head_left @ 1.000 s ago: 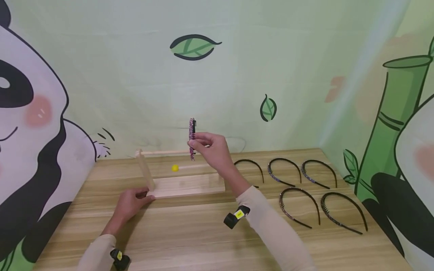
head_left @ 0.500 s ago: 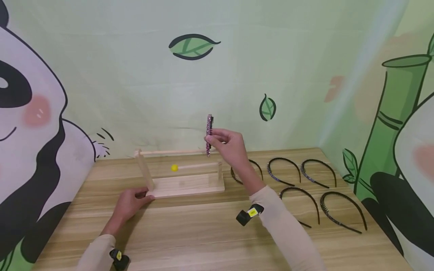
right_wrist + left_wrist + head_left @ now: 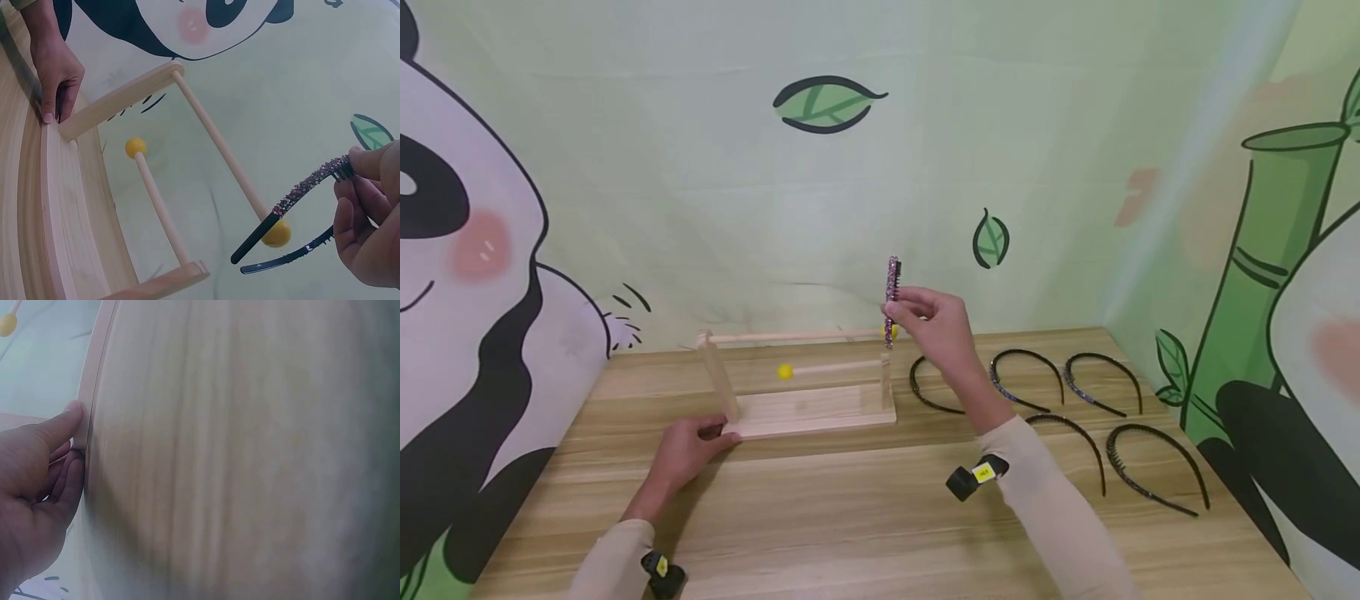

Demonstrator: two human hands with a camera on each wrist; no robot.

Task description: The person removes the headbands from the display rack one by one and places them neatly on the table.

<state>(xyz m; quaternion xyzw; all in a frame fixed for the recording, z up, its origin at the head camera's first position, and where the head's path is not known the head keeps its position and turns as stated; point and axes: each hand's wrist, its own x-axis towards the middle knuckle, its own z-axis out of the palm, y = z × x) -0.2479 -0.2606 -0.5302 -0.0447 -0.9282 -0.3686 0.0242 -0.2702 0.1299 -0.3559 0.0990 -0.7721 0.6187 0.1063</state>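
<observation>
In the head view my right hand point(image 3: 936, 325) pinches a headband point(image 3: 891, 300) at its glittery, toothed top, holding it edge-on at the right end of the upper rod. The right wrist view shows the headband's two black ends pointing away from my fingers, with the upper rod's yellow ball point(image 3: 276, 233) overlapping the span between them. My left hand point(image 3: 688, 450) grips the front left corner of a wooden rack point(image 3: 812, 412), thumb along the base's edge. The rack has two uprights and two rods, and the lower rod ends in another yellow ball point(image 3: 786, 372).
Several more black headbands with glittery tops lie on the wood-grain table point(image 3: 820, 517) to the right, one headband point(image 3: 1157, 471) nearest the right edge. My right forearm partly covers some. Behind the table hangs a backdrop point(image 3: 700, 167) printed with pandas, leaves and bamboo.
My right hand has carried the headband rightward along the upper rod to its ball end, where the yellow ball now shows. My left hand and the rack have stayed in place.
</observation>
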